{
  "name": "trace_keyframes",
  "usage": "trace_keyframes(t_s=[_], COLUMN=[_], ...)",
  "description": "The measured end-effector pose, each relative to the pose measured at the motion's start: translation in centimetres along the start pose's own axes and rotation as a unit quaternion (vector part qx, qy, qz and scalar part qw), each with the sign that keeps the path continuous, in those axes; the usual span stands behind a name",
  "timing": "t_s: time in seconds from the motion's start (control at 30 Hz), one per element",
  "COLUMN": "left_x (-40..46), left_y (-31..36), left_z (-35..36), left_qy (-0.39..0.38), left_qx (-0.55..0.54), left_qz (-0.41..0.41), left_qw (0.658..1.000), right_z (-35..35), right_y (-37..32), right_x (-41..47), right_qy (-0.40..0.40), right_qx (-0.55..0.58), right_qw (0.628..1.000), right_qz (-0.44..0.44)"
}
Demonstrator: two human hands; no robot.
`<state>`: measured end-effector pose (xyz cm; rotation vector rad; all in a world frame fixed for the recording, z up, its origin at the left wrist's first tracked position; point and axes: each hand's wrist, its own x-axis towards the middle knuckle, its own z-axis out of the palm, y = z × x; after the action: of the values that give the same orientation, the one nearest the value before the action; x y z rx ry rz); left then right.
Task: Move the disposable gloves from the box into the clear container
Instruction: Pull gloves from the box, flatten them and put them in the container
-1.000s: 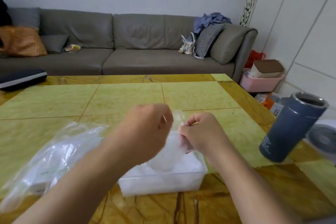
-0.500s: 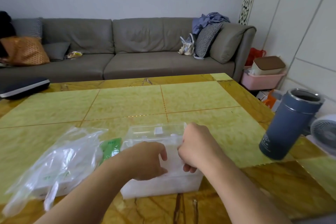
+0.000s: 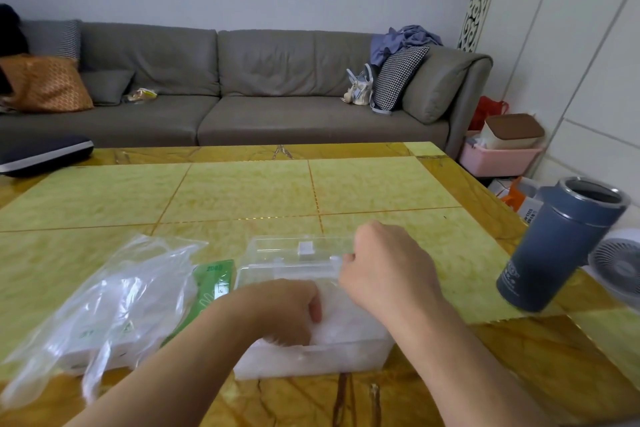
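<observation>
Left hand, lower centre, fingers curled, presses thin translucent disposable gloves down into clear rectangular plastic container, likely packing them. Right hand pinches hinged lid. Green-white glove box left on bench.

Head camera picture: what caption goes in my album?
Left hand presses gloves into the clear container; right hand touches its lid.

On table: 2 hands, 1 clear container, 1 glove box, 1 tumbler, 1 plastic bag.
</observation>
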<state>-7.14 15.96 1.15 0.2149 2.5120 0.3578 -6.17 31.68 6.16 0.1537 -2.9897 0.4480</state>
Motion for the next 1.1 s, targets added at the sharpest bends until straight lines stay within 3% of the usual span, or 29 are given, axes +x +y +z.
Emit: trace_keyframes(t_s=[0.07,0.17,0.23,0.37,0.57,0.73,0.93,1.1], left_x=[0.2,0.1,-0.2,-0.4,-0.7,-0.7,-0.6,-1.3], left_y=[0.1,0.3,0.4,0.3,0.0,-0.5,0.3,1.6], left_z=[0.2,0.5,0.5,0.5,0.1,0.1,-0.1,-1.1], left_qy=[0.003,-0.006,-0.01,0.015,0.016,0.047,-0.041,-0.077], left_qx=[0.011,0.073,0.094,0.06,0.041,0.053,0.142,0.139], left_qz=[0.011,0.03,0.038,0.049,0.07,0.004,-0.039,-0.03], left_qw=[1.0,0.997,0.995,0.997,0.997,0.997,0.988,0.987], right_z=[0.0,0.7,1.5,2.7,3.8,4.5,4.6,5.4], right_y=[-1.3,-3.1,-3.4,-2.7,-1.8,-1.7,-2.1,-1.7], right_x=[-0.5,-1.3,-1.4,-0.9,-0.5,0.2,1.0,1.4], right_qy=[0.024,-0.07,-0.149,-0.229,-0.24,-0.283,-0.363,-0.387], right_qx=[0.062,0.138,0.11,0.028,-0.044,-0.079,-0.112,-0.127], right_qw=[0.996,0.985,0.982,0.973,0.969,0.956,0.925,0.913], right_qz=[-0.063,-0.071,-0.046,-0.027,-0.03,-0.02,0.018,0.028])
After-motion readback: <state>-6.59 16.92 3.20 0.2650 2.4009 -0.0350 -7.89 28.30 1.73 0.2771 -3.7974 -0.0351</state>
